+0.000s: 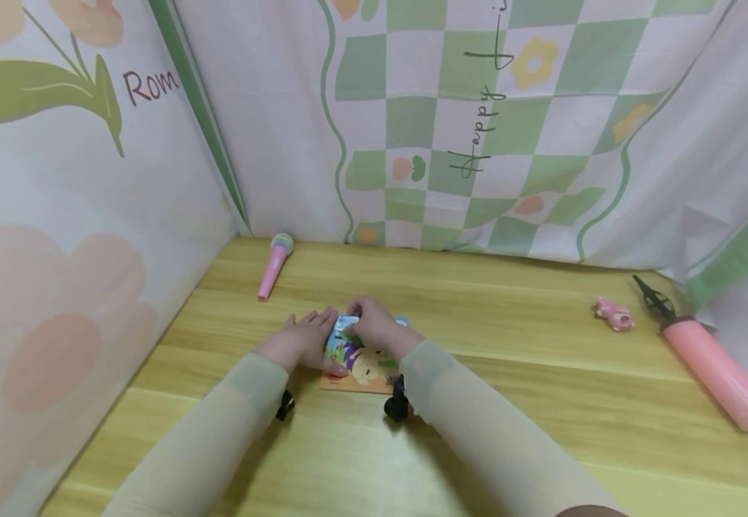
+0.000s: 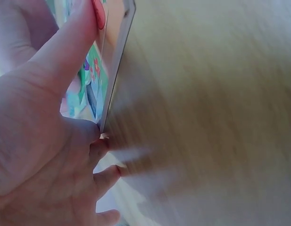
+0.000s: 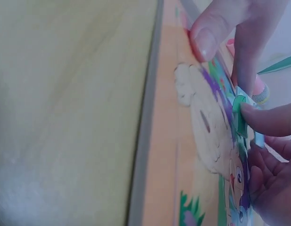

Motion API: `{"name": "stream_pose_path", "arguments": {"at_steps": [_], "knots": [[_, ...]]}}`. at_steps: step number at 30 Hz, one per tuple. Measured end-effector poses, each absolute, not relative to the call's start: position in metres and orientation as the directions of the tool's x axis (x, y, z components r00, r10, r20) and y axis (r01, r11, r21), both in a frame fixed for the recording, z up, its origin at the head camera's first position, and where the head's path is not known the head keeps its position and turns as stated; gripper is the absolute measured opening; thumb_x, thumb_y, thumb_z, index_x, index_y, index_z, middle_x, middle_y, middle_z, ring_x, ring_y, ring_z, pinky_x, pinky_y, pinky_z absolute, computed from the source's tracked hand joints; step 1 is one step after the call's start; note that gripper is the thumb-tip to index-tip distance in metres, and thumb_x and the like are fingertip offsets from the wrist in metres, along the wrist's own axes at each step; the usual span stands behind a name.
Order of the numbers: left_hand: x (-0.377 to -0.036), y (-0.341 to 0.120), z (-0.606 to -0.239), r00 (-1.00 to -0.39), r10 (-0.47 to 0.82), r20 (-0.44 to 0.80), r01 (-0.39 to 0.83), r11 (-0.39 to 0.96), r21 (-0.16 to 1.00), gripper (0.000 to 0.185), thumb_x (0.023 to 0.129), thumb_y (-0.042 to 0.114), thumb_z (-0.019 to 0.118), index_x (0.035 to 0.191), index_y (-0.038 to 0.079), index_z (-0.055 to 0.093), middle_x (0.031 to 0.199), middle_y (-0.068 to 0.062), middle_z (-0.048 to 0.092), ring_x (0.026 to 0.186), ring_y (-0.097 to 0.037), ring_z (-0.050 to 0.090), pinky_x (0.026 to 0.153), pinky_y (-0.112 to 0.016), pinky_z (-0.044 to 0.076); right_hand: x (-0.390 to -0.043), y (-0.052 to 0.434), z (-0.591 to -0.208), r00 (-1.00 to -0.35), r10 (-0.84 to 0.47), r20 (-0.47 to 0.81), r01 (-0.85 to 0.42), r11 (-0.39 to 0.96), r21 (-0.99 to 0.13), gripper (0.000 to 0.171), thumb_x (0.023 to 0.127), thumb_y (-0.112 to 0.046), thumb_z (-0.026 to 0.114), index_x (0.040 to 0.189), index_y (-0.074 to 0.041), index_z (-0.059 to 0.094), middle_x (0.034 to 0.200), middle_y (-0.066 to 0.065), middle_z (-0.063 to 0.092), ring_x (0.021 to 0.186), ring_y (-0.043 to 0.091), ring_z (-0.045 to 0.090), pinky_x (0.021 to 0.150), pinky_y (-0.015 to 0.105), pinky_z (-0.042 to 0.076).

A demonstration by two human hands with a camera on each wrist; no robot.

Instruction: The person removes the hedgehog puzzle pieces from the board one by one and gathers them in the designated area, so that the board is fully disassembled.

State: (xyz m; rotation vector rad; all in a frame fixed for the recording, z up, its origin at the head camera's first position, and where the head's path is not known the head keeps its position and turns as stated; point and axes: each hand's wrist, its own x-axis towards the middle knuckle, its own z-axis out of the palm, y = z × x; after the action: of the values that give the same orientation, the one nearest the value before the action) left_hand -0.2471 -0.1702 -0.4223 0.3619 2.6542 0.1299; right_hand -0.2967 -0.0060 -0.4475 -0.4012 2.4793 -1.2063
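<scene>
A small picture puzzle board lies flat on the wooden table, with an orange border and a cartoon figure in purple. My left hand rests on its left side, thumb laid over the picture and the other fingers fairly straight along the edge. In the left wrist view, the board's thin grey side shows beside that thumb. My right hand is over the upper part of the board. Between its thumb and fingers it pinches a green and light-blue puzzle piece, tilted up from the picture. The fingers partly hide the piece.
A pink toy microphone lies at the back left. To the right are a small pink toy figure and a pink hand pump with a black end. Printed cloth hangs behind the table and along both sides.
</scene>
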Motion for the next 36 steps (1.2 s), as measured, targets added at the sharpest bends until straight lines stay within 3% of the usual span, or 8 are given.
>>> {"name": "stream_pose_path", "arguments": {"at_steps": [6, 17, 23, 28, 36], "knots": [[-0.248, -0.169, -0.423, -0.861, 0.273, -0.428, 0.229, 0.961, 0.153, 0.120, 0.076, 0.073, 0.067, 0.159, 0.010, 0.009, 0.165, -0.007, 0.007, 0.148, -0.034, 0.010, 0.116, -0.060, 0.005, -0.297, -0.004, -0.446, -0.912, -0.372, -0.172, -0.064, 0.546, -0.836, 0.012, 0.094, -0.011, 0.068, 0.101, -0.008, 0.059, 0.095, 0.008, 0.058, 0.086, 0.021, 0.056, 0.074, 0.033, 0.049], [-0.245, -0.168, -0.420, -0.862, 0.271, -0.428, 0.205, 0.959, 0.195, 0.119, 0.075, 0.070, 0.070, 0.159, 0.010, 0.012, 0.165, -0.006, 0.006, 0.149, -0.033, 0.009, 0.116, -0.058, 0.004, -0.315, 0.035, -0.440, -0.945, -0.304, -0.121, -0.001, 0.373, -0.928, 0.017, 0.093, -0.005, 0.065, 0.107, 0.000, 0.059, 0.096, 0.012, 0.060, 0.084, 0.023, 0.060, 0.076, 0.034, 0.054], [-0.246, -0.168, -0.420, -0.864, 0.258, -0.433, 0.189, 0.962, 0.196, 0.118, 0.076, 0.069, 0.071, 0.160, 0.010, 0.010, 0.165, -0.006, 0.005, 0.149, -0.033, 0.007, 0.117, -0.056, 0.002, -0.324, 0.102, -0.421, -0.924, -0.355, -0.140, -0.050, 0.478, -0.877, 0.018, 0.093, -0.006, 0.065, 0.107, 0.004, 0.059, 0.096, 0.013, 0.060, 0.086, 0.024, 0.058, 0.082, 0.041, 0.053], [-0.245, -0.168, -0.419, -0.867, 0.259, -0.425, 0.198, 0.963, 0.182, 0.120, 0.075, 0.070, 0.070, 0.159, 0.011, 0.009, 0.165, -0.006, 0.004, 0.149, -0.033, 0.008, 0.117, -0.056, 0.003, -0.326, 0.147, -0.421, -0.901, -0.374, -0.220, -0.044, 0.583, -0.811, 0.015, 0.093, -0.007, 0.067, 0.101, 0.005, 0.061, 0.091, 0.010, 0.061, 0.081, 0.021, 0.055, 0.075, 0.036, 0.050], [-0.244, -0.166, -0.420, -0.864, 0.264, -0.428, 0.200, 0.962, 0.188, 0.121, 0.074, 0.072, 0.069, 0.159, 0.010, 0.010, 0.165, -0.007, 0.005, 0.149, -0.033, 0.009, 0.117, -0.057, 0.003, -0.317, 0.166, -0.435, -0.903, -0.359, -0.236, -0.048, 0.631, -0.774, 0.014, 0.095, -0.011, 0.066, 0.101, 0.002, 0.064, 0.092, 0.010, 0.062, 0.081, 0.021, 0.055, 0.070, 0.032, 0.048]]}}
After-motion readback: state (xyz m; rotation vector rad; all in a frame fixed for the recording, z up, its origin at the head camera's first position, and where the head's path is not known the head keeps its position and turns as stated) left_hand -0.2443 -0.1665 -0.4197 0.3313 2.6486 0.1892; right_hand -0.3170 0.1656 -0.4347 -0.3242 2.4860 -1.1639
